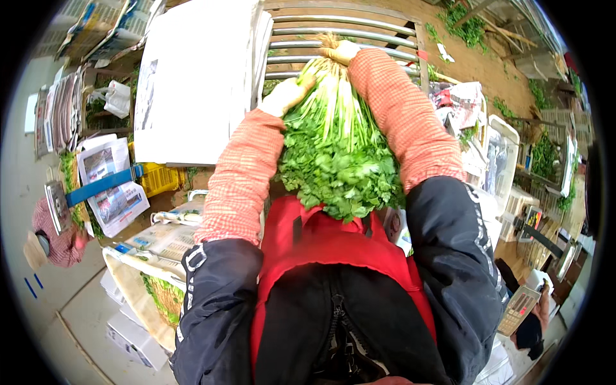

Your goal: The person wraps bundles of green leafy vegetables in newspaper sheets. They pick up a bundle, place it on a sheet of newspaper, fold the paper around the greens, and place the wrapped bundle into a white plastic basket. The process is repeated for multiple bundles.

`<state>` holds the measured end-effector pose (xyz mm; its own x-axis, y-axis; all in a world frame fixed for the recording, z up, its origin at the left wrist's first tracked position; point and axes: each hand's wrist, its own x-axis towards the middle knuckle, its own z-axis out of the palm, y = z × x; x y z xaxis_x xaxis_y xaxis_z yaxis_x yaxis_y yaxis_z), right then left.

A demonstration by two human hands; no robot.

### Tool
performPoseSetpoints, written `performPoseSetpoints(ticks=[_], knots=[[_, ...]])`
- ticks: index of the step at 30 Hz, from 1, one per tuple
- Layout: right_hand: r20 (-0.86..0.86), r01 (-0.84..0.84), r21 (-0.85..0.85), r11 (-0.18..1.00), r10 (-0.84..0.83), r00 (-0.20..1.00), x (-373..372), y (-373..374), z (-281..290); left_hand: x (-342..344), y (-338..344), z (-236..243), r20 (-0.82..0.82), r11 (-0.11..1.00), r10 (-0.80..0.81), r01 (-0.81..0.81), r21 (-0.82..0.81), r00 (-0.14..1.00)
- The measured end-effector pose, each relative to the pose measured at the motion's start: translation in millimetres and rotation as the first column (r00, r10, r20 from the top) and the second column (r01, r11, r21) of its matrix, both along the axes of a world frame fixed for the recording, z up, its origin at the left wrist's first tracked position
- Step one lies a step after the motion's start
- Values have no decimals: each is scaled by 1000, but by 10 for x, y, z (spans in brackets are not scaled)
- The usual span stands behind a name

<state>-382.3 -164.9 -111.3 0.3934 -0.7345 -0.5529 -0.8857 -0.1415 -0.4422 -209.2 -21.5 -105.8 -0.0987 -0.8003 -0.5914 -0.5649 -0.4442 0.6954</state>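
A big bunch of leafy greens, like coriander or leaf celery, lies with its roots away from me and its leaves toward my red apron. Pale stems fan out from the root end. Around that end, just below the brown roots, my right hand is closed in a yellowish glove. My left hand, gloved alike, grips the stems from the left side; part of its fingers is hidden among them. Under the far end is a rack of metal bars.
Large white paper sheets are stacked left of the rack. A crate of greens stands at lower left, a yellow crate beyond it. White tubs and a scale are at right. Other people work at both edges.
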Motion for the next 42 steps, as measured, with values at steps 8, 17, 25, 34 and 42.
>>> performPoseSetpoints(ticks=[8,17,25,34,42], knots=[[424,233,376,897,-390,817,-1671,707,375,62,85,109,-96,983,-182,181,-21,979],[597,526,313,791,-594,539,-1125,1691,340,-262,431,456,-460,975,160,-212,-63,874],[-214,411,-326,851,-490,845,-889,1840,180,-85,349,264,252,961,264,-230,-156,931],[240,650,47,758,-641,729,-1750,1325,99,15,294,132,409,996,87,-84,-26,909],[334,560,186,807,-588,737,-1359,1465,-189,-16,349,-82,607,929,55,182,-321,792]])
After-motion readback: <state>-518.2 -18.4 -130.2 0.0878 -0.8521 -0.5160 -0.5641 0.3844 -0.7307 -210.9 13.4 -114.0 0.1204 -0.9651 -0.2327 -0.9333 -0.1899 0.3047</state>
